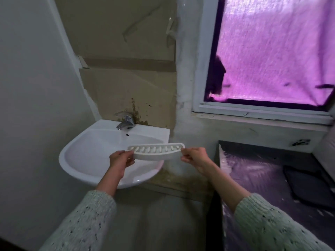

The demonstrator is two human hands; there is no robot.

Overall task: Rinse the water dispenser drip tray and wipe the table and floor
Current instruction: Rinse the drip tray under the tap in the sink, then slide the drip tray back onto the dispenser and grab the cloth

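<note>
Drip tray (156, 151): white, slotted, curved; held level in the air over the right side of the sink (94, 171). Left hand (121, 160): grips the tray's left end. Right hand (194, 157): pinches its right end. Tap (126, 123): chrome, behind the bowl. Window (272, 51): 1, purple covering, at right.

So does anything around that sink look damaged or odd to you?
Yes. The wall behind the tap is stained brown and patchy, with peeling covering above. More brownish staining spreads below the sink at its right. The drip tray, held by both hands, looks intact.
</note>
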